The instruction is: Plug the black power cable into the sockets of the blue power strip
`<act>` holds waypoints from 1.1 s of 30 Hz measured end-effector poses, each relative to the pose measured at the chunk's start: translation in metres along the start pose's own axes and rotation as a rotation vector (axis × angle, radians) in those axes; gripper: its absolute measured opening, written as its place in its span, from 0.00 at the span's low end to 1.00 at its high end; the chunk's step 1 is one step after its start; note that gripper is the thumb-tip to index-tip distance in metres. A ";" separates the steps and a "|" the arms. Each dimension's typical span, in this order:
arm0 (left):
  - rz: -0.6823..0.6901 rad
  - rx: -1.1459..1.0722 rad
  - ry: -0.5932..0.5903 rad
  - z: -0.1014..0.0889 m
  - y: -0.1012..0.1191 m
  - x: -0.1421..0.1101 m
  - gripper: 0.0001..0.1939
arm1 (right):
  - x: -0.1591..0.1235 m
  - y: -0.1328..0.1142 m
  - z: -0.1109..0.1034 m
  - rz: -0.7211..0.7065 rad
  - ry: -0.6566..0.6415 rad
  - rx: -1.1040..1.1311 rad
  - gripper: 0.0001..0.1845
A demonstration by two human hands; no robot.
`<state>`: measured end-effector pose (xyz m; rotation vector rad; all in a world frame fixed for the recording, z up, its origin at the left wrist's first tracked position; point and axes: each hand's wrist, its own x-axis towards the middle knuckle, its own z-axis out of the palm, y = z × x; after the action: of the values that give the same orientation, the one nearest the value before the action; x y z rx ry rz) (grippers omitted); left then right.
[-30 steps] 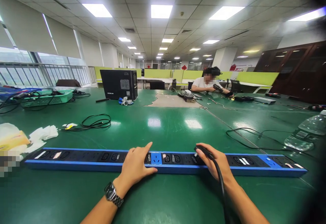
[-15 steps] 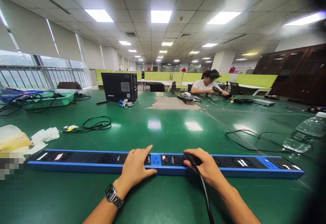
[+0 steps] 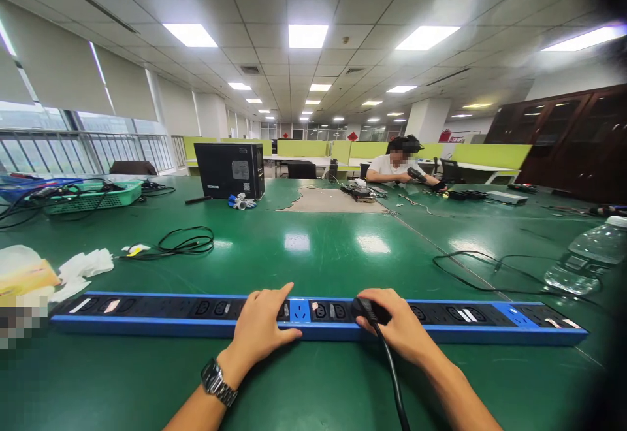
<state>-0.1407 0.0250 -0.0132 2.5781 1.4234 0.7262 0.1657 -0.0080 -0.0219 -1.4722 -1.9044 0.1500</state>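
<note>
A long blue and black power strip (image 3: 435, 334) lies across the green table in front of me, its rows of sockets facing up. Straddling it left of the middle, my left hand (image 3: 262, 320) grips the strip, thumb along the near side and fingers over the top. My right hand (image 3: 392, 317) is closed around a black power plug (image 3: 361, 307) on the strip's top, right of the blue socket (image 3: 300, 311). From that plug a thick black cord (image 3: 389, 366) runs down toward me. How deep the plug sits in a socket is hidden by my fingers.
A coiled black cable (image 3: 186, 241) and white tissues (image 3: 83, 266) lie at left. At right stand a water bottle (image 3: 588, 258) and a loose cable (image 3: 458, 261). Farther back are a green basket (image 3: 93, 199), a computer case (image 3: 228, 170), gloves (image 3: 241, 202) and a seated person (image 3: 392, 168).
Both hands stay at nearly the same spots on the strip. My right hand and the plug have shifted very slightly; the fingers are a little lower.
</note>
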 end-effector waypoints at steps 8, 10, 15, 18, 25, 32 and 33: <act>-0.003 0.005 -0.010 -0.001 0.000 0.000 0.42 | 0.001 -0.002 -0.004 0.032 -0.039 0.118 0.18; -0.001 -0.009 0.003 -0.001 -0.001 -0.001 0.42 | 0.002 -0.003 -0.005 0.078 0.043 0.186 0.20; 0.143 -0.116 0.155 0.002 0.008 -0.002 0.37 | 0.000 -0.022 0.008 0.098 0.190 0.250 0.19; 0.337 -0.178 0.195 0.006 0.023 -0.004 0.34 | -0.003 -0.045 0.026 -0.113 0.153 0.217 0.16; 0.556 -0.130 0.341 0.015 0.041 -0.007 0.18 | -0.006 -0.070 0.047 -0.498 0.185 0.126 0.19; 0.442 -0.104 0.556 0.002 0.025 -0.005 0.13 | -0.002 -0.039 0.028 -0.306 0.210 0.062 0.19; 0.377 -0.105 0.605 0.000 0.019 -0.004 0.13 | -0.002 -0.034 0.026 -0.256 0.235 0.055 0.15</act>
<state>-0.1283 0.0116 -0.0085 2.6897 0.9516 1.6955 0.1232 -0.0136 -0.0252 -1.1433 -1.8589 -0.0849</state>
